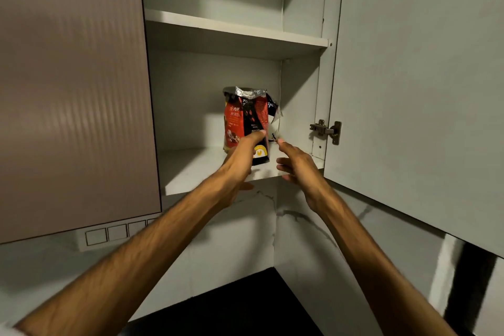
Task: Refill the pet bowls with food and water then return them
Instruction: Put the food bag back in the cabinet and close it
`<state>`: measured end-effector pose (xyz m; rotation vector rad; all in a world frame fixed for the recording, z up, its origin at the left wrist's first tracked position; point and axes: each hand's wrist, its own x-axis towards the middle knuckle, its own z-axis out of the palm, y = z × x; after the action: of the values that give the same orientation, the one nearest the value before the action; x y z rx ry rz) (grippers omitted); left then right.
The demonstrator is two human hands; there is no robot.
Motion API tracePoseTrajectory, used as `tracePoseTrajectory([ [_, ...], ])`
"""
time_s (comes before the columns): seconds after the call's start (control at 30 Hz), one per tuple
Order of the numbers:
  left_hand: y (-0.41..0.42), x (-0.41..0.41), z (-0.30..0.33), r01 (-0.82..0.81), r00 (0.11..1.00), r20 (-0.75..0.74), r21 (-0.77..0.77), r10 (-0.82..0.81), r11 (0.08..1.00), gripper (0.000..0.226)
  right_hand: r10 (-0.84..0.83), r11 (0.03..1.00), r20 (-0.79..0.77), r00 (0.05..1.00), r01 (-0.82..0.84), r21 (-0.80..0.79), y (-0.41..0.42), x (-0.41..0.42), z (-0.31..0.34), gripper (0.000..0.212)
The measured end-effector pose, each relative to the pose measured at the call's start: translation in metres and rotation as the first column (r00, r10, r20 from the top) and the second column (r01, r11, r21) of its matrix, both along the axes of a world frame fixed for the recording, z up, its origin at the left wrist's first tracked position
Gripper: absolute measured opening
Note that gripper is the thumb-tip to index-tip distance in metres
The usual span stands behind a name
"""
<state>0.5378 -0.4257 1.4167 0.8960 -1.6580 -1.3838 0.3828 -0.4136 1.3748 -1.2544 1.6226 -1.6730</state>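
Observation:
A red and black pet food bag (243, 117) with a crumpled silver top stands upright on the lower shelf (196, 169) of an open wall cabinet. My left hand (240, 161) reaches up in front of the bag, its fingers straight, with fingertips touching the bag's lower front. My right hand (297, 166) is raised just to the right of the bag, fingers extended and a small gap between it and the bag. Neither hand holds anything. No pet bowls are in view.
The cabinet's right door (414, 95) hangs open, with a metal hinge (326, 130) on its inner edge. The upper shelf (234, 31) is bare. A ribbed closed door (73, 90) is on the left. Wall switches (109, 234) sit below it. A dark countertop (240, 305) lies underneath.

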Motion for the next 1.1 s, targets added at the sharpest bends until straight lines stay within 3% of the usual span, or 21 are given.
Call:
tracePoseTrajectory([
  [0.27, 0.033, 0.007, -0.011, 0.070, 0.997, 0.014, 0.009, -0.070, 0.998, 0.059, -0.048, 0.999, 0.054, 0.997, 0.049, -0.019, 0.048, 0.004, -0.011, 0.040],
  [0.57, 0.065, -0.007, -0.022, 0.156, 0.987, 0.033, 0.048, -0.158, 0.987, 0.064, -0.114, 0.993, 0.105, 0.988, 0.118, -0.031, 0.106, -0.003, -0.015, 0.048],
  [0.73, 0.090, -0.028, -0.026, 0.230, 0.972, 0.034, 0.034, -0.231, 0.973, 0.064, -0.144, 0.987, 0.067, 0.987, 0.148, -0.061, 0.147, -0.017, -0.013, 0.042],
  [0.93, 0.125, -0.069, -0.032, 0.262, 0.965, 0.043, -0.068, -0.260, 0.963, 0.064, -0.204, 0.969, 0.010, 0.979, 0.203, -0.142, 0.204, -0.036, -0.010, 0.024],
  [1.1, 0.159, -0.103, -0.036, 0.261, 0.965, 0.074, -0.210, -0.251, 0.942, 0.064, -0.225, 0.959, -0.033, 0.974, 0.216, -0.182, 0.251, -0.055, -0.003, 0.029],
])
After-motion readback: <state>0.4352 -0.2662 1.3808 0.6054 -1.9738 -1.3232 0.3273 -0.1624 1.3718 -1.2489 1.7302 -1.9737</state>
